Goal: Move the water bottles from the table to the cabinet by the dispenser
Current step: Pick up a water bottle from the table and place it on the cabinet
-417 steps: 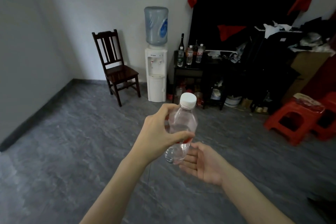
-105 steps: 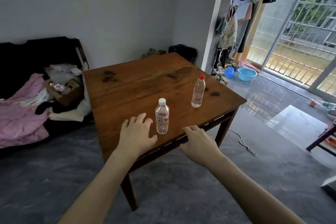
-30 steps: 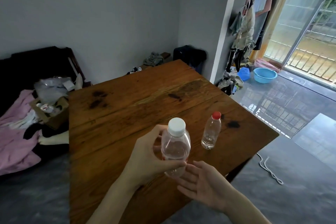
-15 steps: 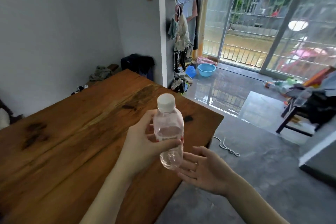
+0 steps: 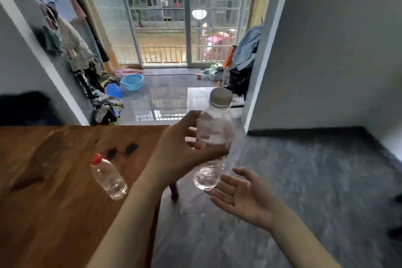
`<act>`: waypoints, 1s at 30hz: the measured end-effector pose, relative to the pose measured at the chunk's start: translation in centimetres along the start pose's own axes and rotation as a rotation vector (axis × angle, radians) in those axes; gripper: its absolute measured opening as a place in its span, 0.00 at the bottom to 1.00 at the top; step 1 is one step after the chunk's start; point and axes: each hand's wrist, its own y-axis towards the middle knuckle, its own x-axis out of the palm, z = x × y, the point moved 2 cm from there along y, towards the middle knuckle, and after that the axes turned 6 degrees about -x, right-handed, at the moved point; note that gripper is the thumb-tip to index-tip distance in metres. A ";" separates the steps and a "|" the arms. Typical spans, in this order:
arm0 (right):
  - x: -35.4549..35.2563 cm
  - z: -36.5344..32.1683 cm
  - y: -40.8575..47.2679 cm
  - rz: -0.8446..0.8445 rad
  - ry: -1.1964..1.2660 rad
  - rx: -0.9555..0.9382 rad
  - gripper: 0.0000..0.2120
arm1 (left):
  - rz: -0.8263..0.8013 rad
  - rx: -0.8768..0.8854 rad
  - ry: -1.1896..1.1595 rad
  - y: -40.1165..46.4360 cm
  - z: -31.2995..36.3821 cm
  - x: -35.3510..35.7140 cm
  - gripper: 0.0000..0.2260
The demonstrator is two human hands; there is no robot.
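My left hand (image 5: 185, 150) grips a clear water bottle with a white cap (image 5: 214, 135), holding it upright past the right edge of the wooden table (image 5: 54, 213). Just below the bottle's base, my right hand (image 5: 243, 196) is held palm up with its fingers spread, holding nothing. A second clear bottle with a red cap (image 5: 108, 177) stands on the table near its right edge. The cabinet and the dispenser are out of view.
A grey wall corner (image 5: 256, 93) stands ahead on the right, with dark tiled floor (image 5: 304, 180) beyond it. Glass balcony doors (image 5: 174, 17) are straight ahead. Blue basins (image 5: 131, 81), hanging clothes and a cluttered chair (image 5: 239, 67) line the passage.
The view has swung right: the table has slid to the left and the red-capped bottle shows again. My left hand still grips the white-capped bottle, my right hand still beneath it.
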 end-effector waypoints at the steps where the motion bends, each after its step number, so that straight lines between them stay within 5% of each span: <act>1: -1.0 -0.5 -1.1 0.028 0.033 -0.039 0.16 | -0.040 0.028 -0.016 0.6 1.0 1.3 0.27; 14: -20.1 -2.0 -22.7 0.376 0.347 -0.447 0.19 | -0.553 0.386 -0.090 -3.9 15.2 25.9 0.30; 30: -34.8 7.2 -45.6 0.676 0.703 -0.766 0.23 | -1.088 0.540 -0.204 -20.5 27.6 47.7 0.26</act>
